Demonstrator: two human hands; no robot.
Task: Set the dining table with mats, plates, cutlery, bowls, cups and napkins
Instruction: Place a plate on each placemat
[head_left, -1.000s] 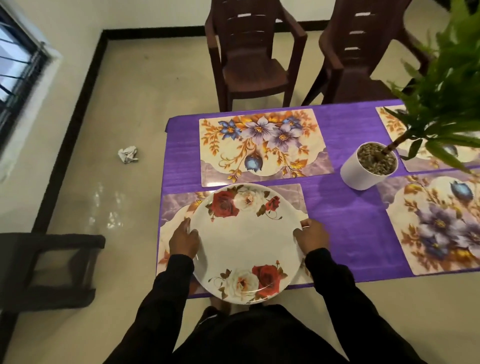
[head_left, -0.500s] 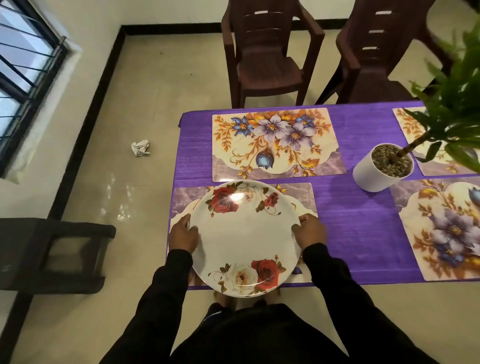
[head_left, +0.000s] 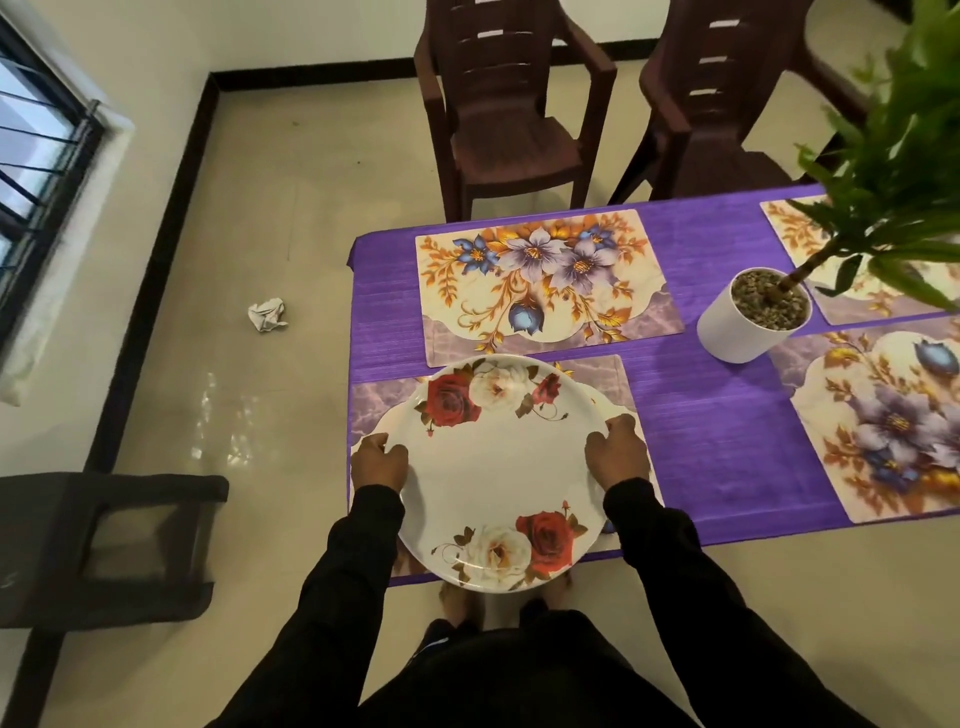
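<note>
Both hands are gripping a round rose-patterned plate (head_left: 501, 470) by opposite rims, the left hand (head_left: 378, 461) and right hand (head_left: 618, 454) lying level. It is sitting face up over the mat (head_left: 382, 405) at the tabletop's (head_left: 717, 441) near left corner, its rose sprays lying toward the near and far edges.

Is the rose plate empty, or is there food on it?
Empty. The rose plate, held by the left hand and right hand, shows only its printed flowers and bare white middle.
</note>
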